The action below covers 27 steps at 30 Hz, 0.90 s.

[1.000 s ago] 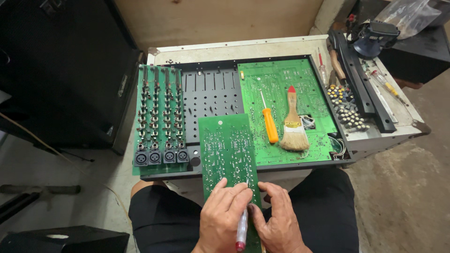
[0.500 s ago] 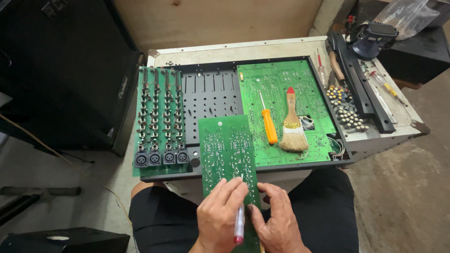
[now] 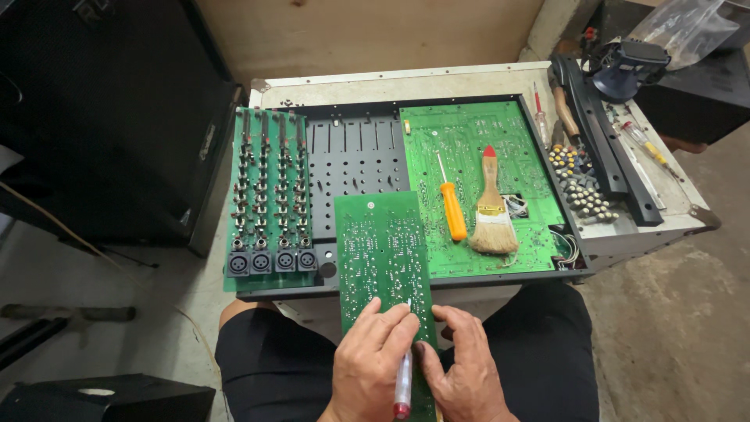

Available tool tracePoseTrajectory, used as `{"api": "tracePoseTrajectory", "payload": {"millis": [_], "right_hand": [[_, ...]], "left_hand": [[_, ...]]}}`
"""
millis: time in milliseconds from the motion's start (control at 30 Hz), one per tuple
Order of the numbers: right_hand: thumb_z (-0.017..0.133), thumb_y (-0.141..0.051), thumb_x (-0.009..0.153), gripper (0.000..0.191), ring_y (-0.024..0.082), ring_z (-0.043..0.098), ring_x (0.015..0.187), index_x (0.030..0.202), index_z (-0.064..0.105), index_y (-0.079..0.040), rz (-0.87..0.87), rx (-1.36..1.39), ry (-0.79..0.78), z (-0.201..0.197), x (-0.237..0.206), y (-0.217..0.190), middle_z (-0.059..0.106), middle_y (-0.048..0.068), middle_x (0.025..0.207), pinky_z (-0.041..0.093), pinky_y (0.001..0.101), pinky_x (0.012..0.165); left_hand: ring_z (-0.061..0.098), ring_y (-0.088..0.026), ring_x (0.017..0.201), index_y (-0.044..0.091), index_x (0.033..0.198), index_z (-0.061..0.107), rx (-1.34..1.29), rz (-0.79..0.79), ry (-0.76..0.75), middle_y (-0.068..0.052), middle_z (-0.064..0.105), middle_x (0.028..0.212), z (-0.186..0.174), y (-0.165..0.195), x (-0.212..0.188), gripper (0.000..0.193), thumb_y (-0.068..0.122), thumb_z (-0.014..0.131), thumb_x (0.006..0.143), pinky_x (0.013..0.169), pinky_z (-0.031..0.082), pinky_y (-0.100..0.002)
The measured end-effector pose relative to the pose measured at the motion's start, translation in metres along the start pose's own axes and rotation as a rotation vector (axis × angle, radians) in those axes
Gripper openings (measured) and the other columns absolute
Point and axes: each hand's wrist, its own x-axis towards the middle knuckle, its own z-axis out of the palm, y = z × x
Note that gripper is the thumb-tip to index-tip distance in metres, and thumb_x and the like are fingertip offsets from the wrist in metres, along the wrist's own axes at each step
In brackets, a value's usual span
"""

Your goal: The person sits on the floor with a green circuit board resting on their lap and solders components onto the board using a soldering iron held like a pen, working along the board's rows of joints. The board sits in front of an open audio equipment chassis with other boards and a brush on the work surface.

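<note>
A long green circuit board (image 3: 381, 242) lies solder side up, leaning from my lap onto the edge of an opened mixer chassis (image 3: 355, 156). My left hand (image 3: 371, 359) grips a white pen-like tool with a red end (image 3: 403, 383), and its tip touches the board's near part. My right hand (image 3: 462, 367) rests beside it, fingers holding the board's right near edge. Both hands are over my lap in black shorts.
In the chassis are a strip of green boards with jacks (image 3: 269, 195) and a large green board (image 3: 476, 156). On the large board lie an orange-handled screwdriver (image 3: 451, 207) and a paintbrush (image 3: 492, 215). Knobs (image 3: 582, 184), black trim (image 3: 601, 133) and tools lie at the right. A black speaker cabinet (image 3: 109, 117) stands left.
</note>
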Motion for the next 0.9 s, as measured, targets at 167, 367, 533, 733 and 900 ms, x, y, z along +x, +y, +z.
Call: {"api": "tracePoseTrajectory", "payload": {"millis": [167, 367, 533, 733, 900], "right_hand": [[0.079, -0.011, 0.076, 0.056, 0.030, 0.063, 0.104, 0.127, 0.057, -0.005, 0.010, -0.009, -0.002, 0.000, 0.000, 0.001, 0.065, 0.013, 0.121, 0.055, 0.0375, 0.085], [0.080, -0.013, 0.076, 0.057, 0.029, 0.063, 0.102, 0.128, 0.057, -0.005, 0.019, -0.001, -0.012, -0.002, -0.001, -0.001, 0.065, 0.013, 0.120, 0.054, 0.0377, 0.085], [0.079, -0.014, 0.077, 0.058, 0.030, 0.062, 0.103, 0.129, 0.056, -0.005, -0.013, -0.006, -0.014, -0.003, 0.002, -0.002, 0.064, 0.014, 0.121, 0.054, 0.0372, 0.085], [0.079, -0.014, 0.078, 0.055, 0.027, 0.063, 0.099, 0.128, 0.057, -0.006, 0.008, -0.010, 0.002, -0.004, 0.000, -0.008, 0.063, 0.012, 0.118, 0.054, 0.0356, 0.084], [0.079, -0.014, 0.078, 0.055, 0.023, 0.062, 0.090, 0.128, 0.058, -0.007, 0.100, 0.008, -0.023, -0.005, -0.001, -0.009, 0.065, 0.010, 0.113, 0.054, 0.0348, 0.081]], "left_hand": [[0.071, -0.033, 0.107, 0.003, 0.114, 0.069, 0.035, 0.003, 0.004, -0.015, 0.071, 0.117, 0.000, 0.002, 0.004, 0.038, 0.008, 0.071, 0.076, 0.106, 0.052, -0.052], [0.077, -0.033, 0.099, 0.005, 0.107, 0.068, -0.128, -0.152, 0.281, -0.014, 0.075, 0.107, -0.001, 0.006, 0.015, 0.028, -0.005, 0.074, 0.081, 0.089, 0.062, -0.037], [0.078, -0.031, 0.091, 0.004, 0.103, 0.068, -0.299, -0.294, 0.264, -0.013, 0.076, 0.101, -0.007, 0.008, 0.016, 0.021, -0.002, 0.078, 0.086, 0.081, 0.063, -0.034], [0.077, -0.028, 0.094, 0.006, 0.103, 0.067, -0.264, -0.160, 0.132, -0.009, 0.075, 0.099, -0.016, 0.007, 0.003, 0.026, -0.001, 0.080, 0.082, 0.105, 0.056, -0.049], [0.076, -0.029, 0.095, 0.006, 0.104, 0.067, -0.217, -0.122, 0.100, -0.010, 0.075, 0.099, -0.025, 0.006, -0.006, 0.026, 0.000, 0.079, 0.081, 0.104, 0.055, -0.050]]}}
